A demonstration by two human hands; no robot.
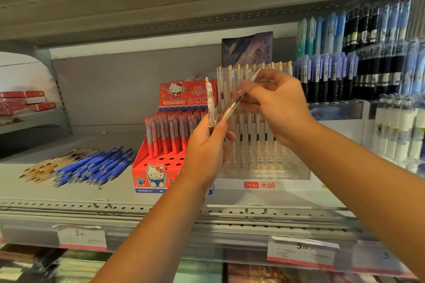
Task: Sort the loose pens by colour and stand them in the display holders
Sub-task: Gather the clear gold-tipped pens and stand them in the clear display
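The fingers (248,91) of the right hand (276,108) pinch one clear pen (232,108) near its upper end. It slants down to the left, its lower end just beside the left thumb. I judge it is either being drawn from the bunch or turned tip-down for a hole.

The left hand (207,145) has its fingers (222,125) curled round a small bunch (210,101) of white-topped pens. It holds them upright, probably so the stock sits close to where it goes.

Just behind both hands the clear holder (264,167) stands near the front edge of the shelf (115,193). Its back rows are full of gold-clipped pens and its front holes are bare. The red holder (158,167) sits just beside it on the left, with red pens in its rear rows.

Loose blue pens (99,165) and gold pens (46,165) lie heaped towards the shelf's left end, not yet sorted.
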